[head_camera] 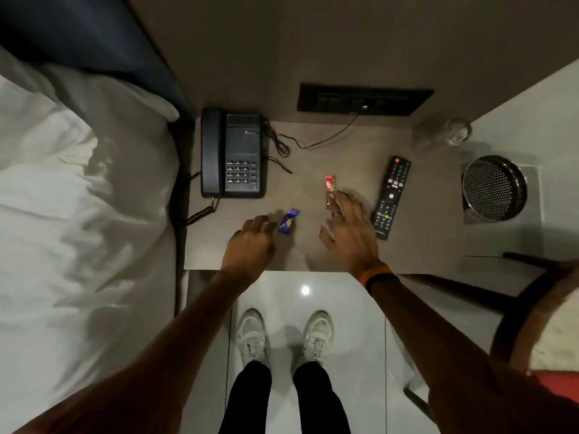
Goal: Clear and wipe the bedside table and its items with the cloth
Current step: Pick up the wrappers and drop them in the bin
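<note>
The clearing step is judged to be in hand, since no cloth is seen and the tabletop (313,255) is not yet emptied. Nearest, the left hand (250,242) is held over the front edge with its grip loosely open and empty, fingertips just beside one purple sweet (288,221) at its 2 o'clock. The right hand (349,233) is spread wide, its fingers touching one red sweet (330,191) at 11 o'clock; a pinch on each wrapper is judged to be called for next. One remote (391,197) is counted at 1 o'clock, then one telephone (233,153), and farthest one glass (451,133).
</note>
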Available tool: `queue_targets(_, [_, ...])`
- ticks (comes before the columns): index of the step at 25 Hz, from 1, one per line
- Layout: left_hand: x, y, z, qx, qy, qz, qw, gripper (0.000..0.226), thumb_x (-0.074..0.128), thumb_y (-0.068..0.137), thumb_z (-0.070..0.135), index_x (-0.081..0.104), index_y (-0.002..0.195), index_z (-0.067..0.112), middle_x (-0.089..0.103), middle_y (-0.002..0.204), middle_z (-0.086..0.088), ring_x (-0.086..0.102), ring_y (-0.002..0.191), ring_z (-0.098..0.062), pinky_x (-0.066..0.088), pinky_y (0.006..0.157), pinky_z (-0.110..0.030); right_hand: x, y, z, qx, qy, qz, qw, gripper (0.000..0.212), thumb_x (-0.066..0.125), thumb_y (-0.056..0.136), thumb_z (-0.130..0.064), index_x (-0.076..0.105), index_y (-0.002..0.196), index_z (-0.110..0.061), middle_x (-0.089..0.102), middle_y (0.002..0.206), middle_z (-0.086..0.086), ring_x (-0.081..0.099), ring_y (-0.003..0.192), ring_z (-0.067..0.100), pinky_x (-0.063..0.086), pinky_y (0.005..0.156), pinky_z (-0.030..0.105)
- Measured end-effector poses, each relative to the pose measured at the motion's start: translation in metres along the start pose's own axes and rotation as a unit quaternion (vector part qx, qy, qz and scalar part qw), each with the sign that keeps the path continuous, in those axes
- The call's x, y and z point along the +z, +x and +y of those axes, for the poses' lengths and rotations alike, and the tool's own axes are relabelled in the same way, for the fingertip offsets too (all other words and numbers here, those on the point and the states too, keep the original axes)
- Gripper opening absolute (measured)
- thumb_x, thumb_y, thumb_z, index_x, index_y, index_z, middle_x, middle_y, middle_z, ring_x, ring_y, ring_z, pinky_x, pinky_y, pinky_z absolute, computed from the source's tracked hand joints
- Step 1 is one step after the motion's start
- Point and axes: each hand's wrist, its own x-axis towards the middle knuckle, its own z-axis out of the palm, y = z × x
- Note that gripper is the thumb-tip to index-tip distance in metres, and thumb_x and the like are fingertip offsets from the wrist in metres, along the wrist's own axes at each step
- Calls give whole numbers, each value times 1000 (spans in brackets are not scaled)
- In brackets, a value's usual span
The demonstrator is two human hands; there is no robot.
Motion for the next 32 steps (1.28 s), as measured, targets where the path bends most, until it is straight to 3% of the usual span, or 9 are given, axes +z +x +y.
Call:
queue_targets(4, [36,41,-2,-18,-48,10,999,49,55,99,15,43,146,12,42,149,-12,48,130,-31,54,95,-42,54,28,3,31,53,19,998,39,59,100,-20,59,135,-3,48,151,17,44,141,31,40,114,39])
queue_targets(10, [64,73,1,12,-79,64,995,47,60,99,25,51,142,10,45,148,-15,47,132,-33,50,100,-41,77,53,9,34,72,31,996,33,63,95,-4,62,127,2,54,143,19,53,132,35,57,97,45])
queue_targets(14, [75,78,4,4,-105,69,992,37,59,100,23,57,134,8,54,135,-15,52,123,-29,47,98,-32,80,49,11,51,109,16,993,41,53,92,4,59,132,-2,55,138,15,53,124,31,50,95,40])
queue_targets(18, [69,75,5,17,-112,90,990,32,65,95,15,65,125,7,61,127,-16,58,116,-31,48,96,-32,68,35,9,46,93,49,993,30,71,81,8,70,111,6,71,113,20,65,109,37,62,81,45])
queue_targets(21, [56,70,18,34,-95,74,992,33,65,95,13,64,127,7,62,131,-16,58,119,-32,48,99,-33,47,15,18,48,123,91,987,30,76,74,12,72,103,8,73,105,22,70,99,38,63,81,44])
queue_targets(25, [35,83,69,82,-71,94,990,31,68,91,11,68,122,8,66,126,-16,62,114,-33,53,95,-40,16,-3,55,74,120,131,981,27,73,78,7,74,105,4,74,108,15,70,98,34,64,77,42])
queue_targets(27, [26,100,113,104,-54,106,987,29,66,93,10,68,122,7,67,123,-15,63,112,-31,54,94,-39,0,-9,89,96,145,165,971,24,63,89,-6,73,109,2,72,111,16,70,101,31,62,84,40])
queue_targets(29, [23,117,163,156,-55,122,979,31,70,90,9,69,120,2,67,120,-18,66,108,-33,55,91,-41,-15,-16,130,120,153,183,964,35,51,93,-23,71,111,-1,71,112,15,69,102,26,59,90,33])
queue_targets(32, [27,150,238,181,-90,112,973,34,64,95,12,65,128,6,63,130,-15,63,113,-30,54,97,-41,-24,-27,198,178,97,179,963,25,57,86,-2,74,103,2,74,107,15,69,100,31,62,80,38])
